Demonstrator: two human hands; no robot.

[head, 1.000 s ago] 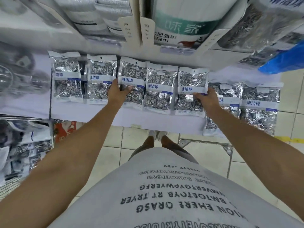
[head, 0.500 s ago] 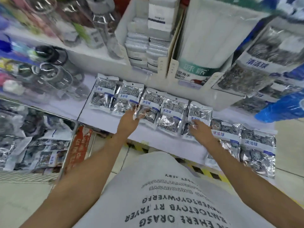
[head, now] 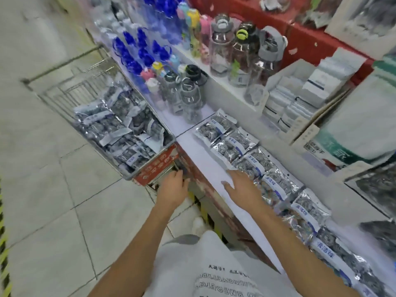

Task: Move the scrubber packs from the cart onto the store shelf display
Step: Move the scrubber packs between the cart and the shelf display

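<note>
**Both hands free between the shelf row and the cart**

The left hand (head: 171, 187) hangs near the red end panel (head: 157, 166) of the wire cart (head: 70, 91), fingers loosely bent and holding nothing. The right hand (head: 240, 185) is spread flat, fingers straight, above the near edge of the white shelf (head: 205, 159), at the side of the laid-out scrubber packs (head: 242, 146); it has hold of nothing, and whether its fingertips touch a pack I cannot tell.

The packs on the shelf lie in an overlapping row running from far left to near right, labels up, probably so each label reads from the aisle. Many more packs (head: 120, 127) sit heaped in the cart, which stands to the left of the shelf, its end close against it, likely parked there to keep the carry short.

Behind the row, on a raised step, stand clear water bottles (head: 244, 48) and a box of white folded goods (head: 300, 91).

With both hands empty, a reach into the cart seems the next step; much stock remains.
</note>
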